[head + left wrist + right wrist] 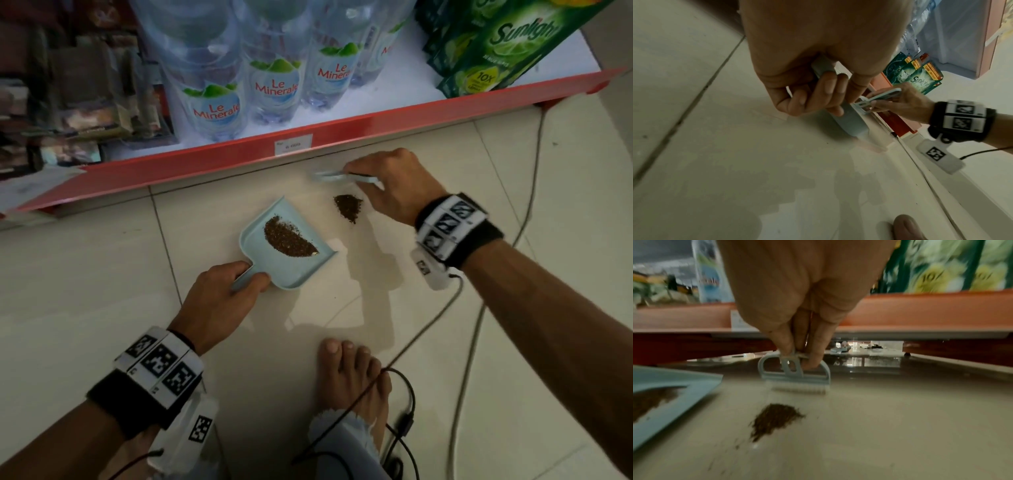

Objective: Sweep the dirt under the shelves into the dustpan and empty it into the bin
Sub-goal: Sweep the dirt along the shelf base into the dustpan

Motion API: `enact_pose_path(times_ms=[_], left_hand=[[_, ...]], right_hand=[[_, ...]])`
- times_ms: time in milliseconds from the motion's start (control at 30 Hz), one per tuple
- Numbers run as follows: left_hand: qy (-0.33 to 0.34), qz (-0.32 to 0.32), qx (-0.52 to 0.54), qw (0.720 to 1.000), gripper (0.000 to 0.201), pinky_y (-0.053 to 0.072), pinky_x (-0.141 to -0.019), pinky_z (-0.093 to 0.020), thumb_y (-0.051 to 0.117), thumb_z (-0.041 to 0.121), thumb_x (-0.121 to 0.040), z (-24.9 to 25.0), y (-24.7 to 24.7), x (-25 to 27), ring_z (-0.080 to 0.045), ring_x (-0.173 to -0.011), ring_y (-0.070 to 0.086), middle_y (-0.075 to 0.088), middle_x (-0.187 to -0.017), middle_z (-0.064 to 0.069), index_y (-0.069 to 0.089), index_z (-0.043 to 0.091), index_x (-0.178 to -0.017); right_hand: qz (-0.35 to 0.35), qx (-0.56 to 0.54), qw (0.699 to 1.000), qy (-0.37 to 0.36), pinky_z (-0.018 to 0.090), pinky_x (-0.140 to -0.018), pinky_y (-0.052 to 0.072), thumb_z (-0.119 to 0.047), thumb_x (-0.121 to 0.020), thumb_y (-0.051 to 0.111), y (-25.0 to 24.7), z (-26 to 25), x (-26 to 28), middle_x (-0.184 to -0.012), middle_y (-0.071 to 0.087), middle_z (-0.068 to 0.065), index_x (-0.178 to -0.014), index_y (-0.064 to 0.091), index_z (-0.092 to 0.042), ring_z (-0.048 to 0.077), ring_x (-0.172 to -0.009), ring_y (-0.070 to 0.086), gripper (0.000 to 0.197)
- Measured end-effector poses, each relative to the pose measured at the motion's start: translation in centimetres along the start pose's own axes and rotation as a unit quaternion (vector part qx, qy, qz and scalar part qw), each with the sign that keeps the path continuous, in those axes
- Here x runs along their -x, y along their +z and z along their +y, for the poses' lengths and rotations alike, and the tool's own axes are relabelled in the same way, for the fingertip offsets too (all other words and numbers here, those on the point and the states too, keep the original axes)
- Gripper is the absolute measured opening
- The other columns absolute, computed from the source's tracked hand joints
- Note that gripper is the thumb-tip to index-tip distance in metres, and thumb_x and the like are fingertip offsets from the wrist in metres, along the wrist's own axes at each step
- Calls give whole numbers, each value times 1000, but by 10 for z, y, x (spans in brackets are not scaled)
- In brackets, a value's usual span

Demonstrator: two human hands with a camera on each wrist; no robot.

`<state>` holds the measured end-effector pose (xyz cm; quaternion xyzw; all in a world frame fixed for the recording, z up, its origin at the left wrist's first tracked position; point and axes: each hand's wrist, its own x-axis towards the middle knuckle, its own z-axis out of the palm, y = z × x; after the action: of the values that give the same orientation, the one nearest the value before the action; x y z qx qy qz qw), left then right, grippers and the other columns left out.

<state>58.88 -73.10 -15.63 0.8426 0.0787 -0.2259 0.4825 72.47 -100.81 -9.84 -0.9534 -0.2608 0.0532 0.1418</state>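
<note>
Pale floor tiles (102, 291) run under a red shelf (219, 156). Left hand (214, 301) grips the dustpan (291, 267); right hand (394, 185) pinches the brush (795, 378) beside dirt (347, 206).

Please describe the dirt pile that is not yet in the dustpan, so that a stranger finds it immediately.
Start at the red shelf edge under the water bottles. On the pale floor tiles below lies a blue dustpan; the loose dirt pile lies right of it. It is the smaller, wedge-shaped heap, directly on tile.
</note>
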Motion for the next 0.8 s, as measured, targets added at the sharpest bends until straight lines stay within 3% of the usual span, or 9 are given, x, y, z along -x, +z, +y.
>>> enact_pose_path(times_ms=[67,167,300,367,467,533,600,667,800], left_hand=[[-7,0,6,1000,44,38,-55,-28,60,43,-88,-1,-2,1,-4,-47,43,49,-49,11,65,0,-80],[-17,-3,12,1000,49,39,-56,-28,56,50,-81,1,-2,1,-4,-46,43,49,-48,12,65,1,-79],[-7,-9,2,1000,38,40,-57,-29,61,42,-88,5,0,-2,-3,-47,44,50,-48,13,67,6,-77],[-2,-10,-3,1000,33,40,-55,-27,62,38,-92,6,-1,-3,-3,-46,45,51,-48,13,68,10,-76],[3,-9,-1,1000,30,40,-54,-26,62,36,-93,4,-3,-2,-2,-46,47,53,-48,13,68,14,-74],[3,-3,4,1000,30,40,-54,-27,62,36,-93,2,-5,0,-3,-45,46,52,-48,13,67,15,-73],[-2,4,7,1000,30,40,-55,-28,62,36,-93,-1,-7,3,-3,-46,45,51,-47,13,67,14,-73],[-8,7,5,1000,32,40,-55,-28,62,36,-93,-4,-7,4,-3,-46,44,50,-47,14,67,11,-74],[-13,4,11,1000,33,39,-55,-27,62,34,-93,-3,-7,4,-3,-46,44,50,-47,14,66,7,-76]], right_hand=[[42,17,999,1,43,-73,56,-11,-93,55,-14,9,8,-94,75,13,-105,73,-12,36,-79,70,22],[92,109,986,82,45,-72,55,-4,-86,52,-14,15,3,-99,72,16,-111,69,-16,42,-84,66,33],[58,113,971,201,46,-85,51,2,-86,46,14,1,-17,-102,72,19,-119,66,-16,43,-92,64,42],[35,59,981,183,44,-93,51,3,-88,47,27,-9,-23,-110,72,16,-127,64,-19,38,-98,66,48],[-1,-26,997,75,36,-100,50,5,-89,49,25,-18,-24,-125,68,9,-130,64,-21,29,-108,67,50],[-50,-47,998,1,29,-94,52,2,-91,52,7,-14,-15,-124,69,8,-127,66,-21,24,-98,71,45],[-65,-30,997,-40,37,-78,56,-3,-92,57,-12,-2,-3,-109,74,12,-118,71,-16,30,-81,72,33],[-21,-16,999,-38,39,-70,55,-6,-94,60,-25,11,8,-96,76,13,-111,73,-11,33,-75,71,23],[68,31,996,57,43,-84,53,-2,-91,54,-18,18,2,-109,71,16,-111,71,-11,38,-99,65,28]])
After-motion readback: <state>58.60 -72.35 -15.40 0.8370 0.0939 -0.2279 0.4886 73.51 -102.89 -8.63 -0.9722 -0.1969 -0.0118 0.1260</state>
